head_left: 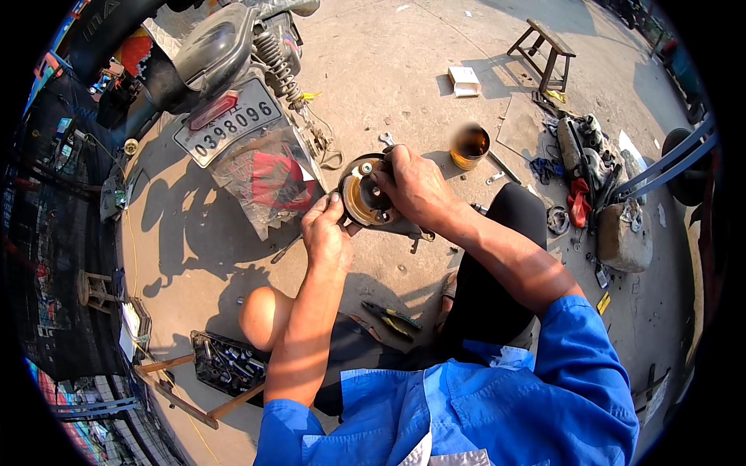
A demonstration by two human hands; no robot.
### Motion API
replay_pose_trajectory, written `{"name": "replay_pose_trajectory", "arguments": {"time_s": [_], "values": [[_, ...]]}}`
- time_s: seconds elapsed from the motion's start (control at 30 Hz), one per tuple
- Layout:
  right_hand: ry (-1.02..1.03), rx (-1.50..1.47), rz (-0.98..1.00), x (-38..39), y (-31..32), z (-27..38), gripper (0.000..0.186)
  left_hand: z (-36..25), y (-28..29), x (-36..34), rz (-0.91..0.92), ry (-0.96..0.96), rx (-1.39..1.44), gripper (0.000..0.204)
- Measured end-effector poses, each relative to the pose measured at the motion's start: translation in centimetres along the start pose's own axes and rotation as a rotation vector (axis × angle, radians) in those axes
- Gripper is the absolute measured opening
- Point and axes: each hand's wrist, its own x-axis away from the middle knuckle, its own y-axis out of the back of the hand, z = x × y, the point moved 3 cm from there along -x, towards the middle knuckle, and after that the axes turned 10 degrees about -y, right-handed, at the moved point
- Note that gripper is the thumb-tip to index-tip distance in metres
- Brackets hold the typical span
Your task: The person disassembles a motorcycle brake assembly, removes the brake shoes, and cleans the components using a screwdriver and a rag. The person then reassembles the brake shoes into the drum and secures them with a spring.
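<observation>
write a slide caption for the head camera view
Left hand and right hand hold a round part near a vehicle, pliers lying on the ground.

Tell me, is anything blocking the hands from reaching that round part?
Nothing visible is. The left hand holds the round part by its near left edge, and the right hand is on it from the right. The pliers lie on the ground nearer the body, out of the way.

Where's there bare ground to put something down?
Mostly bare concrete lies between the coil spring and the white box; another, shadowed patch between the clear plastic and the tool tray. It's crowded at right, around the red cloth and stone block.
</observation>
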Motion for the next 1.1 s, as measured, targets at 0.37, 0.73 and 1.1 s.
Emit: {"name": "replay_pose_trajectory", "arguments": {"time_s": [0.37, 0.73, 1.1], "values": [[-0.021, -0.017, -0.041, 0.1, -0.3, -0.1, 0.037, 0.1, 0.2, -0.1, 0.026, -0.036, -0.001, 0.029], [0.088, -0.045, -0.071, 1.0, -1.3, 0.1, 0.034, 0.6, -0.1, -0.5, 0.104, -0.288, -0.250, 0.027], [0.135, -0.126, -0.050, 1.4, -1.3, 0.7, 0.034, -0.2, -0.7, -0.3, 0.108, -0.451, -0.446, 0.026]]}}
